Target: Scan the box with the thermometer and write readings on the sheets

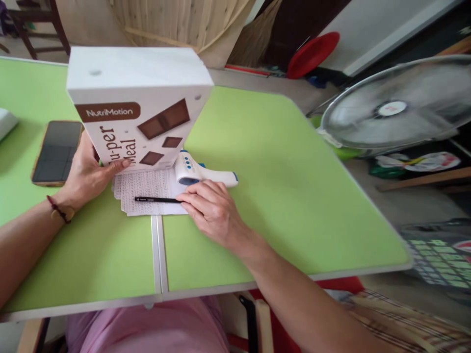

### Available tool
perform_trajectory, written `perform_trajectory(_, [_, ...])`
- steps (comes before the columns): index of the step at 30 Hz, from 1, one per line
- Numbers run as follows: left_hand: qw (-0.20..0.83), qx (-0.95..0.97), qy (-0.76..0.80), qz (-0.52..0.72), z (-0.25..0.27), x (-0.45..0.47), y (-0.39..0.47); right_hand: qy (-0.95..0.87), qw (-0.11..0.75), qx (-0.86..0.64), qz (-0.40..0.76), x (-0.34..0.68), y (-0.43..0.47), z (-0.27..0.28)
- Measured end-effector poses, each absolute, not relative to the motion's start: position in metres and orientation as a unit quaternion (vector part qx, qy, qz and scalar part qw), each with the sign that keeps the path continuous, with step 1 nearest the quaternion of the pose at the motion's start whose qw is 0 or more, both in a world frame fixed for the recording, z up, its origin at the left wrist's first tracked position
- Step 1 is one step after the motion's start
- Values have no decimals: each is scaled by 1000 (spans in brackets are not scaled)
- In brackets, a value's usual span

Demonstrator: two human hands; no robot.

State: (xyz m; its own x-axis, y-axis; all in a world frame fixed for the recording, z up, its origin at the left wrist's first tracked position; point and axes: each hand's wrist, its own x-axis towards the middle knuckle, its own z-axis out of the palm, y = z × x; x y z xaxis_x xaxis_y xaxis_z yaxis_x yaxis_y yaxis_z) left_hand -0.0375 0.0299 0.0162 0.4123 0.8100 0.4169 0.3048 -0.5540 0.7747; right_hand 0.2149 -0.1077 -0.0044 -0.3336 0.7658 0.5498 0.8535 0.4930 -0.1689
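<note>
My left hand (90,169) is closed on the lower left part of a white NutriMotion box (136,117), its thumb across the printed front. The box stands upright, with brown chocolate-like pieces pictured on it. Under and in front of the box lie sheets of paper (143,189) covered in close handwriting. My right hand (213,211) pinches one end of a black pen (156,199), which lies flat over the papers. Just beyond those fingers, a white and blue gun-shaped infrared thermometer (187,169) rests on its side, partly over the papers.
A smartphone (58,152) lies left of the box on the green folding table (279,196). Part of a white object (5,122) shows at the left edge. A metal seam (159,255) crosses the tabletop. A round fan (390,108) stands beyond the right edge.
</note>
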Motion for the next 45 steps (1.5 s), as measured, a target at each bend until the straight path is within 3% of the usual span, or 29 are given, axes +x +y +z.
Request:
perform_trajectory(11, [349, 729, 399, 432, 27, -24, -1, -821, 292, -486, -66, 216, -108, -5])
perform_trajectory(17, [360, 753, 366, 411, 19, -24, 3, -742, 400, -531, -83, 226, -104, -5])
perform_trajectory(20, [348, 769, 355, 401, 19, -24, 3, -683, 349, -631, -118, 238, -98, -13])
perform_trajectory(25, [334, 787, 331, 399, 22, -25, 3, -680, 251, -687, -50, 250, -90, -26])
perform_trajectory(27, [336, 792, 319, 397, 23, -25, 3, -663, 282, -693, -26, 252, -92, -23])
perform_trajectory(29, [343, 795, 306, 396, 23, -24, 3, -616, 367, -697, -6, 249, -96, -14])
perform_trajectory(31, [342, 797, 302, 396, 22, -24, 3, -555, 480, -678, 36, 242, -104, 2])
perform_trajectory(33, [333, 797, 310, 396, 20, -25, 4, -522, 564, -620, 156, 230, -114, 22])
perform_trajectory(36, [334, 797, 314, 394, 20, -26, 5, -503, 545, -508, 438, 208, -125, 48])
perform_trajectory(38, [344, 795, 310, 392, 22, -25, 4, -469, 518, -471, 538, 194, -126, 56])
perform_trajectory(45, [360, 785, 317, 392, 24, -25, 2, -420, 528, -464, 574, 167, -105, 29])
